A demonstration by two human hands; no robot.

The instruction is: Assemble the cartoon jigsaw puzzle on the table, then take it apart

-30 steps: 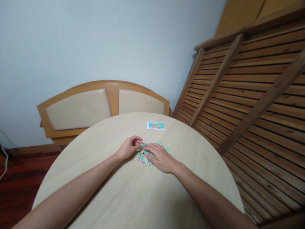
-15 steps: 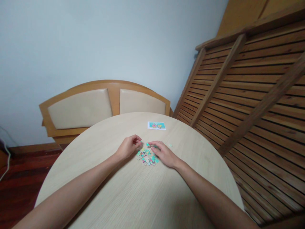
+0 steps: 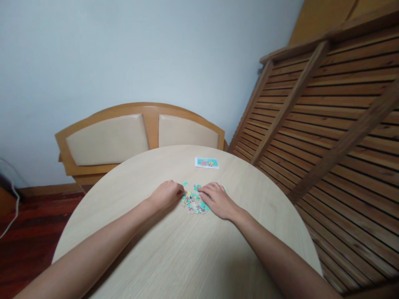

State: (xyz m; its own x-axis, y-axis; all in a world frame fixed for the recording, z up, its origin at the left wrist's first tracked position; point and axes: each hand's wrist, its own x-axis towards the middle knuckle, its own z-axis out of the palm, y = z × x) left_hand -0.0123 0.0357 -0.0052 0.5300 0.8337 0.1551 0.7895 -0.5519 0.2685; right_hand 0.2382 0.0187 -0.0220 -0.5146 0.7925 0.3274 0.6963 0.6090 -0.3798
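Note:
A loose heap of small jigsaw puzzle pieces (image 3: 195,204), in turquoise, white, pink and yellow, lies on the round table between both hands. My left hand (image 3: 168,193) is at the heap's left edge with its fingers curled downward and closed. Whatever is between those fingertips is hidden. Just beyond them lies a turquoise puzzle piece (image 3: 185,183). My right hand (image 3: 217,200) rests palm down at the heap's right side, its fingers stretched out and spread. Its thumb and index finger are close to a turquoise cluster of pieces (image 3: 196,187).
A picture card (image 3: 207,162) with cartoon figures on turquoise lies toward the table's far side. The pale round table (image 3: 149,257) stands before a padded wooden headboard (image 3: 107,141). A slatted wooden frame (image 3: 311,112) leans at the right, beside the white wall.
My left hand has lowered and its fingers have curled in at the heap's edge. A turquoise piece now shows beyond it. My right hand has shifted slightly, and the view has moved a little.

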